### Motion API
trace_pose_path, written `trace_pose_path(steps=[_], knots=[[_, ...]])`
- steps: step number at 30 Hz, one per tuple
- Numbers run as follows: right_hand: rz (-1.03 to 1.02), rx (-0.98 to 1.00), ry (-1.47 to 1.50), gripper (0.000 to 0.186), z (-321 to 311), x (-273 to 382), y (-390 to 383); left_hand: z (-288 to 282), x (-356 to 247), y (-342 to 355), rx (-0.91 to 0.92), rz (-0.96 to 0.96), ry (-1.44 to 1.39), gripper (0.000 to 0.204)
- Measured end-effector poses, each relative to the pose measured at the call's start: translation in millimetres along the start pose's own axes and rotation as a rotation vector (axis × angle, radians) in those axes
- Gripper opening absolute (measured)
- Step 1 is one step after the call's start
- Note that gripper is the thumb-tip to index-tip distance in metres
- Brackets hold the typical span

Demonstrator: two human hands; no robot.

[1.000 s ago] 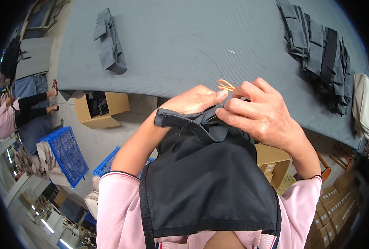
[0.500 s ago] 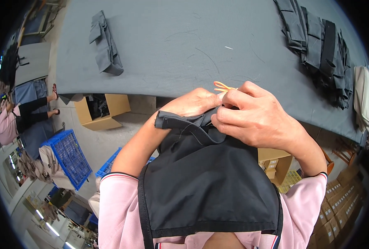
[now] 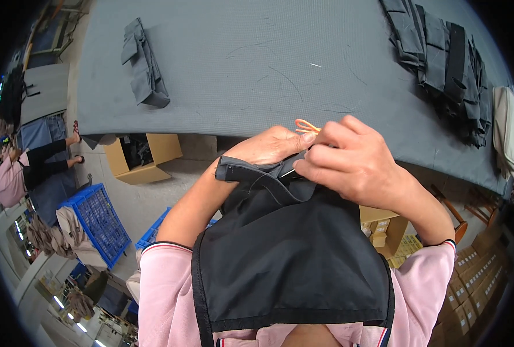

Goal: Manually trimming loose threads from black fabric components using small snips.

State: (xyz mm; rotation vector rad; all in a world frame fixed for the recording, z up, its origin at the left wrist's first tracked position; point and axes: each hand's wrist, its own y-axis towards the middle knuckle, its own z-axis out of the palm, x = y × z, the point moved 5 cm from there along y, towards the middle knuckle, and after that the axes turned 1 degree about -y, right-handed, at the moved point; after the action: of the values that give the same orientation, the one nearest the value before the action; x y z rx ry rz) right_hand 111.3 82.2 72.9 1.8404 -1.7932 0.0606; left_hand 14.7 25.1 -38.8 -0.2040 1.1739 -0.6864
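Observation:
In front of my chest, my left hand [image 3: 271, 146] is closed on a dark grey sewn fabric piece [image 3: 242, 172], whose folded strip end sticks out under the wrist and droops in a curve over my black apron [image 3: 291, 254]. My right hand [image 3: 352, 165] meets it fingertip to fingertip, fingers curled in a pinch. A thin, shiny tip [image 3: 290, 172] shows below the right fingers; the rest of it is hidden. An orange loop [image 3: 307, 125] stands up between the two hands, its lower end covered by fingers.
A grey cloth-covered table [image 3: 211, 75] spreads ahead, with loose threads. One folded grey fabric piece [image 3: 146, 69] lies left, a pile of them [image 3: 442, 63] right. Below are an open carton [image 3: 118, 162], a blue crate [image 3: 98, 222] and stacked boxes [image 3: 471, 277]. Another person [image 3: 11, 179] is far left.
My right hand has shifted slightly, its fingers tilting, and more of the shiny tip shows below them. The orange loop has tipped a little lower. My left hand keeps its hold on the fabric.

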Motion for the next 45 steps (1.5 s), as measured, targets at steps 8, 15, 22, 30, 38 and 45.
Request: trace_pose_path(steps=[8, 15, 22, 30, 38, 45], knots=[[-0.049, 0.015, -0.057, 0.012, -0.9, 4.4, -1.9, 0.2, 1.5, 1.2, -0.046, -0.093, 0.098, 0.067], [0.131, 0.029, 0.027, 0.014, 4.3, -0.2, -5.6, 2.3, 5.8, 2.0, -0.027, 0.002, 0.047, 0.068], [-0.013, -0.01, -0.041, 0.014, 2.6, 6.8, -3.8, 5.9, 0.6, 1.2, 0.004, 0.002, 0.035, 0.066], [-0.026, -0.032, -0.02, 0.014, 2.9, 7.8, -2.7, 3.1, 7.0, 4.0, -0.004, -0.05, 0.099, 0.06], [0.024, 0.078, 0.041, 0.008, 4.3, 5.4, 2.3, 5.3, 6.7, 4.9, 0.026, -0.051, 0.139, 0.042], [-0.001, 0.081, 0.062, 0.008, 7.8, 6.9, 3.9, 6.8, 0.6, 4.4, 0.038, 0.0, 0.123, 0.049]])
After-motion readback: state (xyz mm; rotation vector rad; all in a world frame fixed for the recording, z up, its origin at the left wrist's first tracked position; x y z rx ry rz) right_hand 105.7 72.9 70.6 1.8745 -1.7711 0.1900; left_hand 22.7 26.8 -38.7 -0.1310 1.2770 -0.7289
